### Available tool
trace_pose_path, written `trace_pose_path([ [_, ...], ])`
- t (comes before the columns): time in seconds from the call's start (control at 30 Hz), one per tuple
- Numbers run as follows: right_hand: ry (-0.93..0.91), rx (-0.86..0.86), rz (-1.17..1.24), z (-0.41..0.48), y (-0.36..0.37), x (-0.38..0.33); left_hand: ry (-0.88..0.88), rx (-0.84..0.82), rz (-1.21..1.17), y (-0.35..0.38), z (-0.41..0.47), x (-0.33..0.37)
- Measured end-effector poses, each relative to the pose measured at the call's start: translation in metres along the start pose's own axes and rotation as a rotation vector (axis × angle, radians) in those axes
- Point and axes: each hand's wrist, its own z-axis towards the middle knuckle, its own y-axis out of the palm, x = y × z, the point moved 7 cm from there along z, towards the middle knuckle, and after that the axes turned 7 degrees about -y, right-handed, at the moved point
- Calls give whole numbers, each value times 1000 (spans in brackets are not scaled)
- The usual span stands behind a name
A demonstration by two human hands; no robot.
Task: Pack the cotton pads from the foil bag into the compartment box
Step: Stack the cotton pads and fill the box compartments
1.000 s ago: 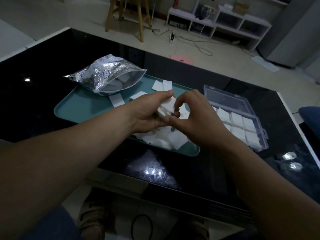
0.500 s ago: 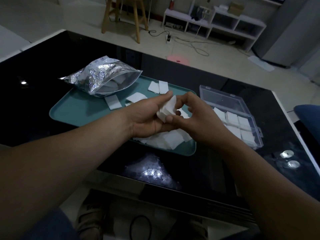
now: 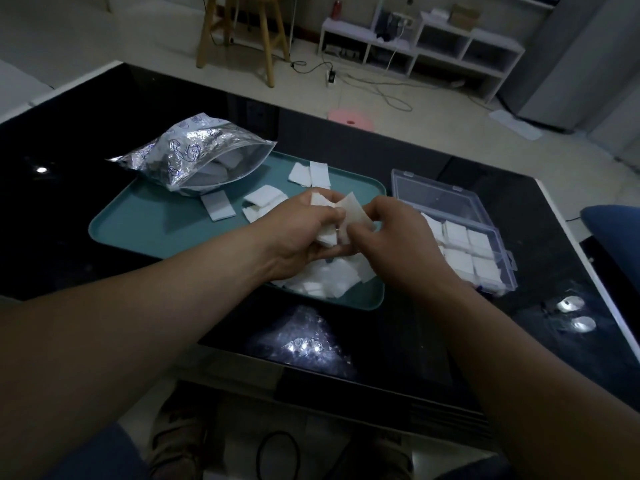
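Both hands meet above the near right part of the teal tray [image 3: 138,233]. My left hand [image 3: 298,237] grips a small stack of white cotton pads [image 3: 329,233]. My right hand [image 3: 398,244] pinches the pad [image 3: 353,211] at the stack's right side. Several loose pads [image 3: 322,282] lie on the tray under the hands, and more [image 3: 266,199] lie further back. The foil bag [image 3: 194,154] lies open on the tray's far left with pads inside. The clear compartment box [image 3: 464,251] stands open to the right of the tray, its visible compartments filled with pads.
The tray and box rest on a glossy black table [image 3: 69,168]; its near edge runs below my forearms. Two small shiny round things [image 3: 575,313] lie at the table's right. A wooden stool [image 3: 239,32], white shelves [image 3: 422,46] and cables are on the floor beyond.
Both hands have lifted a little off the tray with the stack of pads, and the stack now fans out between them. The camera view has shifted slightly.
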Motion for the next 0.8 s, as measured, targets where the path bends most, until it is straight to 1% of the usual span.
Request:
trace_pose_path([
  [0.07, 37, 30, -10, 2, -3, 4, 15, 40, 13, -3, 2, 0],
  [0.17, 22, 48, -37, 3, -4, 2, 65, 77, 45, -4, 2, 2],
  [0.27, -61, 11, -42, 0, 2, -10, 94, 63, 110, 3, 0, 1],
  [0.4, -181, -23, -5, -3, 2, -27, 73, 15, 154, 6, -3, 0],
  [0.43, -177, -23, 18, -3, 0, -26, 70, 22, 155, 5, -3, -1],
  [0.5, -110, 11, 32, -1, -3, -18, 66, 73, 121, -1, -3, 1],
  [0.57, -58, 90, 13, 1, -8, -10, 54, 115, 69, -7, -1, 2],
  [0.6, -62, 124, -28, 2, -10, -8, 46, 113, 45, -7, -1, 3],
  [0.7, -178, 111, -216, 1, -4, -14, 31, 39, 12, 0, -1, 1],
  [0.8, -346, 54, -227, -4, 9, -28, 34, -5, 61, 4, 0, -3],
])
